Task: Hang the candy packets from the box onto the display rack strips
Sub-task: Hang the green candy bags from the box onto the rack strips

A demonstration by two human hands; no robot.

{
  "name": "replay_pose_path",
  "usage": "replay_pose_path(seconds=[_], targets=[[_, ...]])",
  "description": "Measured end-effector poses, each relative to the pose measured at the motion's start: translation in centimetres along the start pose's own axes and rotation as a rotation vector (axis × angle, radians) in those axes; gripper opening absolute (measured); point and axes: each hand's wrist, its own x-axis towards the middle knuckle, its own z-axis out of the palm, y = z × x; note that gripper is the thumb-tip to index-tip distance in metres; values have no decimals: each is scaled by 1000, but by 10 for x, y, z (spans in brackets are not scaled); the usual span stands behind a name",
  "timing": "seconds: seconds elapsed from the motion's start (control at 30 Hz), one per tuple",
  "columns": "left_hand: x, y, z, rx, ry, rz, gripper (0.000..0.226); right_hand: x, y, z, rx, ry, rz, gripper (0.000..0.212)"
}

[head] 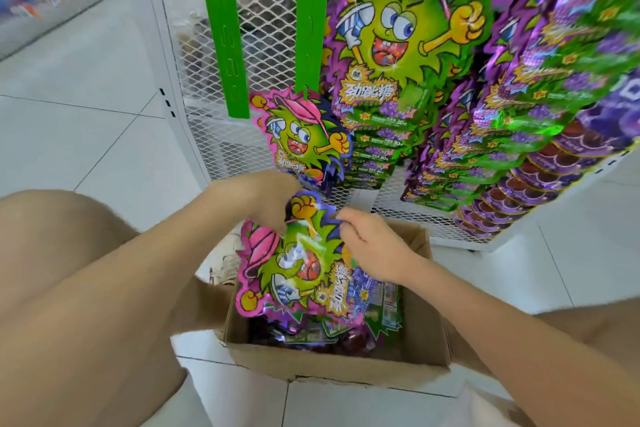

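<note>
left hand (272,199): reaches in from the left above the box. Its fingers are curled over the top edge of the packet and grip it, with the fingertips hidden behind the foil.
right hand (375,248): just right of the packet. Its curled fingers (346,218) pinch the packet's upper right edge.
packet (298,265): pink-edged foil with a green cartoon figure in a pink cap. It is held between both hands over the open box and turned so the print lies sideways. Its lower edge overlaps the loose packets below.
box (332,366): brown cardboard, open at the top, on the floor between the legs and just in front of the foot of the rack.
loose packets (377,312): lie piled inside the box, purple and green, partly under the held one.
left strip (221,28): green, hangs upright against the mesh, with slots showing down its length.
right strip (311,10): green, hangs beside the left strip and carries the hung packet at its lower end.
hung packet (301,139): same print as the held one, upright, with its lower edge just above the left hand.
full rows (408,45): dense overlapping columns of packets to the right of the strips, reaching down towards the box.
rack (270,55): white wire-mesh panel in a white frame, standing on the floor.
floor (69,87): pale tiles.
legs (62,288): bare, one on each side of the box.
</note>
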Motion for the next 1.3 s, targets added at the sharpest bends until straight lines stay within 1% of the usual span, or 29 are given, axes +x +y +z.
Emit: replay_pose_path(seconds=[0.03, 0.1, 0.13, 0.2, 0.27, 0.33, 0.37, 0.4, 0.43, 0.47, 0.5, 0.57, 0.63, 0.7, 0.77, 0.83, 0.9, 0.97, 1.03, 1.13, 1.17, 1.23, 1.27, 1.3], targets=[[-4, -5, -8, -55, 50, -16, 52, -1, -4, -10, 16, 55, -4, 30], [-12, -13, -28, -216, 194, -40, 36, -3, -11, -25, 45, 133, -24, 27], [-15, -16, -36, -311, 257, -58, 32, -4, -13, -32, 47, 164, -38, 26], [-21, -22, -46, -482, 342, -71, 31, -1, -18, -42, 24, 205, -22, 26], [-25, -21, -51, -556, 389, -7, 23, 5, -23, -52, -31, 244, 28, 23], [-25, -15, -53, -545, 423, 115, 15, 10, -31, -60, -46, 330, 63, 6], [-25, -10, -54, -534, 439, 167, 13, 11, -37, -63, -20, 382, 59, 27], [-23, -5, -55, -531, 450, 202, 13, 12, -43, -65, 25, 437, 16, 45], [-21, -2, -57, -535, 458, 219, 12, 14, -48, -67, 48, 486, -30, 55], [-18, 2, -59, -537, 463, 232, 12, 15, -53, -68, 48, 502, -81, 56], [-17, 4, -63, -546, 472, 244, 12, 18, -58, -70, 24, 480, -121, 48], [-15, 7, -74, -590, 517, 251, 19, 26, -61, -77, -88, 429, -184, 24], [-15, 10, -85, -693, 597, 208, 35, 35, -65, -88, -132, 441, -224, 11], [-10, 10, -94, -738, 686, 104, 52, 43, -68, -102, -160, 448, -215, 10], [2, 8, -100, -756, 809, -19, 62, 49, -72, -114, -228, 444, -175, 12], [17, 8, -102, -774, 970, -112, 66, 53, -78, -124, -296, 412, -152, 17], [30, 10, -103, -782, 1070, -166, 62, 54, -84, -134, -368, 355, -155, 17], [38, 15, -104, -802, 1096, -179, 54, 53, -85, -144, -409, 325, -158, 14], [44, 16, -105, -824, 1105, -196, 44, 51, -81, -151, -429, 330, -155, 13], [44, 13, -106, -787, 1082, -154, 25, 53, -75, -154, -407, 341, -155, 12], [40, 13, -107, -767, 1041, -150, 25, 56, -75, -153, -394, 354, -162, 13], [28, 10, -106, -744, 948, -166, 41, 61, -81, -152, -360, 401, -182, 18], [21, 9, -106, -750, 899, -171, 48, 64, -85, -151, -341, 425, -191, 18], [13, 9, -107, -761, 850, -170, 51, 66, -89, -149, -317, 440, -198, 16]])
